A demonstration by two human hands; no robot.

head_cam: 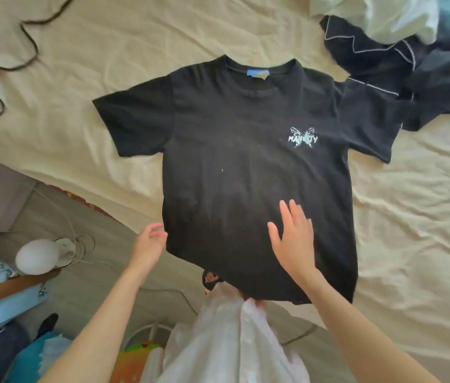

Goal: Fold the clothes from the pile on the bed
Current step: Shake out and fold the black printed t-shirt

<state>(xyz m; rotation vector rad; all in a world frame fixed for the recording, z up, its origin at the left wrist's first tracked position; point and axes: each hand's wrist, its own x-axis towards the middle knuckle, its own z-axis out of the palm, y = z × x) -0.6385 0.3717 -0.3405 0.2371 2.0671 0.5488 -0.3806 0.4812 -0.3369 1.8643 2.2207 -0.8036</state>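
A black T-shirt (246, 161) with a small white butterfly print lies spread flat, front up, on the cream bed sheet (411, 217), its hem hanging over the bed's near edge. My right hand (293, 239) lies flat on the shirt's lower part with straight fingers. My left hand (150, 241) is at the shirt's lower left edge, fingers loosely curled; whether it touches the cloth I cannot tell. The pile of clothes (411, 59), dark garments with white piping under pale ones, sits at the far right of the bed.
A dark cord (5, 64) snakes over the sheet at far left. Beside the bed on the floor stand a white lamp (37, 255), a wooden edge (8, 286) and coloured items. My pale garment (226, 341) fills the bottom centre.
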